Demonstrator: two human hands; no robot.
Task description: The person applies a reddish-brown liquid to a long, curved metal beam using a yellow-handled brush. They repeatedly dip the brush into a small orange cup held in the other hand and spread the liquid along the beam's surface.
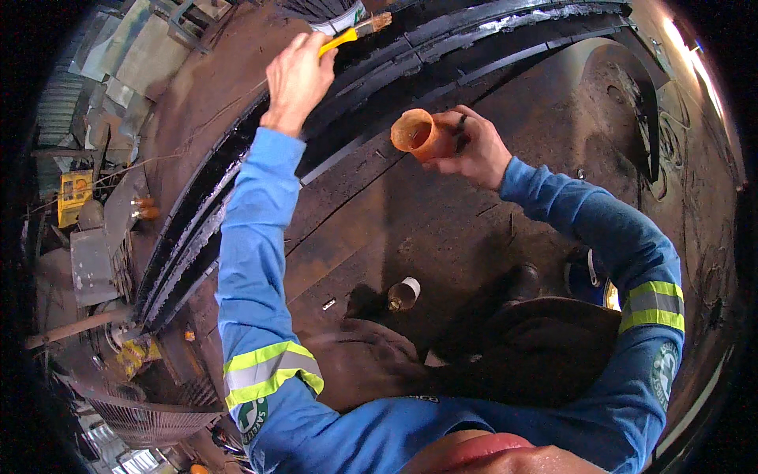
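Nearest, your bent right arm brings your right hand point(474, 148) around the base of an orange cup point(443, 141), mouth facing left; it looks light and thin-walled, suiting gentle side pressure. Farther out, your extended left hand point(300, 80) grips a paintbrush point(346, 38) by its yellow handle, probably light and stiff, bristles over curved black bars point(359, 85).

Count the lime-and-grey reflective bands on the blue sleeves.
2. The left band crosses the sleeve behind the left hand, which holds a brush; the right band crosses the other sleeve, behind the right hand, which holds an orange cup.
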